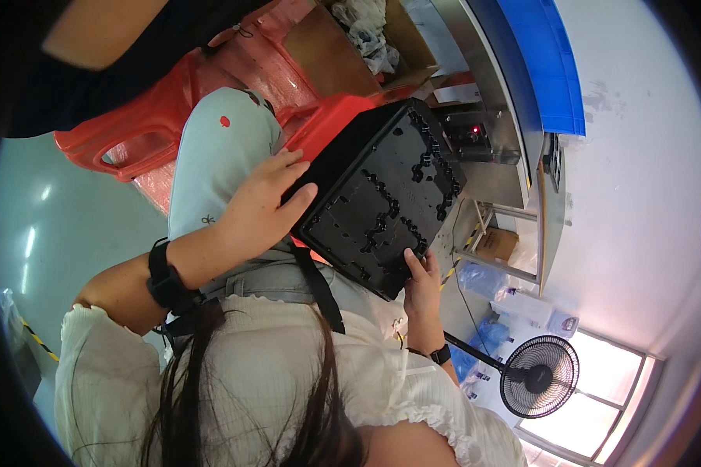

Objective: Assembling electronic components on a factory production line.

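Note:
A black rectangular plastic box (366, 202) is tilted over my lap, its broad panel turned up toward me. Glossy black lumps run in wavy rows across that panel; what they are is too unclear to name. My left hand (261, 202) grips the left side of the box, thumb and fingers along the edge. At the near right corner my right hand (423, 292) holds on, its thumb on the panel and the other fingers hidden underneath. A red plastic bin (327, 124) shows directly behind the box; whether they touch cannot be told.
Red plastic stools (125, 144) and another person's arm (105, 31) are at the upper left. An open carton (409, 39) holds crumpled plastic. To the right stand a metal workbench (494, 183) with a lit red indicator, a blue tray (549, 70) and a black fan (539, 377).

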The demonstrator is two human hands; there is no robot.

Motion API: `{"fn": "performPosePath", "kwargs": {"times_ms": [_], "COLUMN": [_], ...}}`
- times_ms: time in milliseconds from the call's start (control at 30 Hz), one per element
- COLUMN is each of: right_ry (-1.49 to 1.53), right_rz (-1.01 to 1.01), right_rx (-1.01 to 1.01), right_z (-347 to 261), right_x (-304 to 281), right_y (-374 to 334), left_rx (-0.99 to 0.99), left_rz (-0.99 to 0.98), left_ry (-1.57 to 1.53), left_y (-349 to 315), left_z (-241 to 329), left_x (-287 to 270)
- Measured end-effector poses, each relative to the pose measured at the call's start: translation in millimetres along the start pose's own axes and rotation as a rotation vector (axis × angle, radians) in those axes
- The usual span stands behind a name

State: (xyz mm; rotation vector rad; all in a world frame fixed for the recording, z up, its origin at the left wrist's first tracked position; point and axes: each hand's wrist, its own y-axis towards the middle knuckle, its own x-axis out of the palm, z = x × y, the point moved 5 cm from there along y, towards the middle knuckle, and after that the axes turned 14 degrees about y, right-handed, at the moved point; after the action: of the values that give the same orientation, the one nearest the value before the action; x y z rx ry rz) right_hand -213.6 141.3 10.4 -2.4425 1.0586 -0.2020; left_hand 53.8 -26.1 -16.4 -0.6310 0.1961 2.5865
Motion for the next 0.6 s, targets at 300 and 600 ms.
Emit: {"fn": "performPosePath", "kwargs": {"times_ms": [300, 600], "right_ry": [-0.117, -0.214], "right_rz": [-0.103, 0.114], "right_rx": [-0.146, -0.520], "right_z": [4, -43], "right_x": [-2, -4], "right_y": [-1, -27], "left_rx": [0.053, 0.640], "left_rz": [-0.344, -0.197], "left_ry": [0.071, 0.098], "left_y": [1, 9], "left_z": [14, 86], "left_x": [49, 2]}}
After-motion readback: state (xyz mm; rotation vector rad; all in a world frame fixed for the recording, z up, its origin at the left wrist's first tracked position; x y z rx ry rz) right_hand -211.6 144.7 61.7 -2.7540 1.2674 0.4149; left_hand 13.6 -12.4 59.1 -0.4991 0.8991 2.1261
